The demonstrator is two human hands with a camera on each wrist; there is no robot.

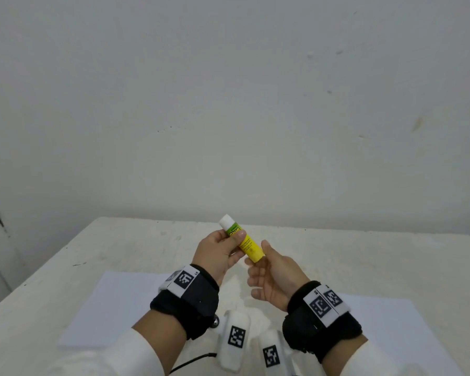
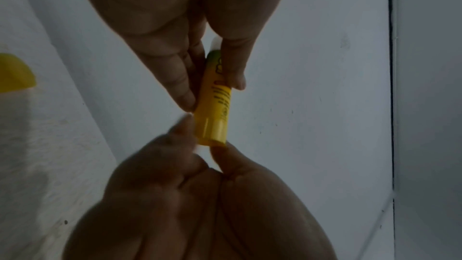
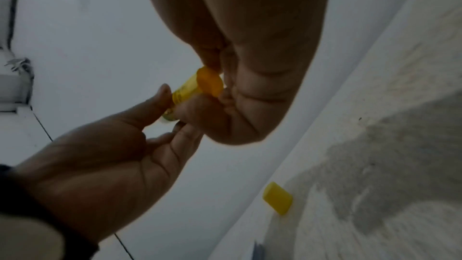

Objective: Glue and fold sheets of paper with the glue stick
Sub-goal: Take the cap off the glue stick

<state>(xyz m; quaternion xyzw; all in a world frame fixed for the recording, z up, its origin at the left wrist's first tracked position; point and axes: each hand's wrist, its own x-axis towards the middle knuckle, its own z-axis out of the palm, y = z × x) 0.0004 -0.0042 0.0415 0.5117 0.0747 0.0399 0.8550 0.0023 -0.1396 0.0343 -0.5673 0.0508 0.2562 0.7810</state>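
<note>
I hold a yellow glue stick (image 1: 248,246) tilted above the table, uncapped, its white glue end pointing up and away. My left hand (image 1: 229,240) grips its upper barrel between thumb and fingers. My right hand (image 1: 258,257) pinches the base end from below, thumb raised alongside. In the left wrist view the glue stick (image 2: 215,106) hangs between both hands. The right wrist view looks at the glue stick (image 3: 186,90) from its round base. One white paper sheet (image 1: 114,308) lies under my left forearm, and a second paper sheet (image 1: 391,321) lies on the right.
The yellow cap (image 3: 277,198) lies loose on the table; the same cap (image 2: 15,74) shows at the left wrist view's edge. The rough white table (image 1: 337,253) ends at a plain wall (image 1: 228,104) behind it.
</note>
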